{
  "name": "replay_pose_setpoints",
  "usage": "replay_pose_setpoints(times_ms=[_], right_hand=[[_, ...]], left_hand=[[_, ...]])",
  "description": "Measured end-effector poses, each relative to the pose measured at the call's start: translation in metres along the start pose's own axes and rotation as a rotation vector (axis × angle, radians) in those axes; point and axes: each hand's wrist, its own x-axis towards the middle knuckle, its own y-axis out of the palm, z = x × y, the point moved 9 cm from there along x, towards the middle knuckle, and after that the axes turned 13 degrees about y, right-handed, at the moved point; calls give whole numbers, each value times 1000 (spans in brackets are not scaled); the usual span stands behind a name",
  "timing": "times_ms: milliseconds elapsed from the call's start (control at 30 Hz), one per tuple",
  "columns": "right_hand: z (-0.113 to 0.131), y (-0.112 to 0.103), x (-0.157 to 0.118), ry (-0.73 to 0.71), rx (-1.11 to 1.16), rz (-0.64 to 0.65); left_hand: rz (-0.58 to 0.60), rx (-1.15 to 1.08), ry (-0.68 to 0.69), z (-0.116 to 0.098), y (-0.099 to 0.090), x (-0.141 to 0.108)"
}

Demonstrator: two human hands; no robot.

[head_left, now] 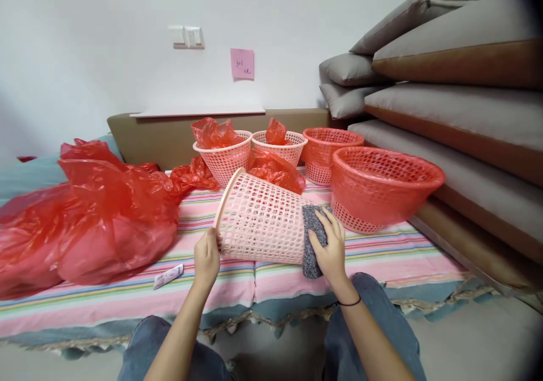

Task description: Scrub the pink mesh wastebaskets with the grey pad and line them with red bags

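A pink perforated plastic wastebasket (263, 219) lies tilted on its side between my hands, its open rim to the left and its base to the right. My left hand (207, 256) is closed on the rim. With my right hand (328, 245) I press a dark grey cloth (311, 265) against the base, fingers curved over it. Behind it stand two pink wastebaskets, a left one (224, 163) and a right one (291, 153), with crumpled red plastic bags inside. To the right, two more baskets, a near one (360, 211) and a far one (318, 172), have red bags stretched over their rims.
A heap of red plastic bags (114, 217) covers the left side. A small white packet (168, 277) lies on the striped cloth (237, 290). Stacked grey and brown cushions (458, 98) rise at the right. A pink note (242, 64) and switches (186, 37) are on the wall.
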Motion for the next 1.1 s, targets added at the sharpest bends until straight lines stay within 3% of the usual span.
replay_pose_setpoints(times_ms=[100, 233, 400, 633, 733, 800, 900, 1000, 1100], right_hand=[[1, -7, -6, 7, 12, 2], [12, -22, -19, -1, 24, -17], [17, -28, -28, -3, -8, 0], [-17, 10, 40, 160, 166, 311], [-19, 12, 51, 143, 177, 336], [-15, 5, 39, 139, 175, 294], [0, -12, -2, 106, 124, 166], [22, -27, -45, -22, -24, -2], [29, -30, -59, -55, -100, -82]], left_hand=[[7, 48, -10, -19, -5, 7], [107, 99, -21, -47, -11, 24], [188, 163, -32, -60, -10, 40], [218, 233, -34, -62, -11, 29], [191, 300, -35, -64, -17, 26], [171, 341, -29, -65, -20, 27], [164, 359, -18, -65, -18, 34], [184, 314, -23, -63, -13, 43], [206, 230, -16, -63, -10, 50]])
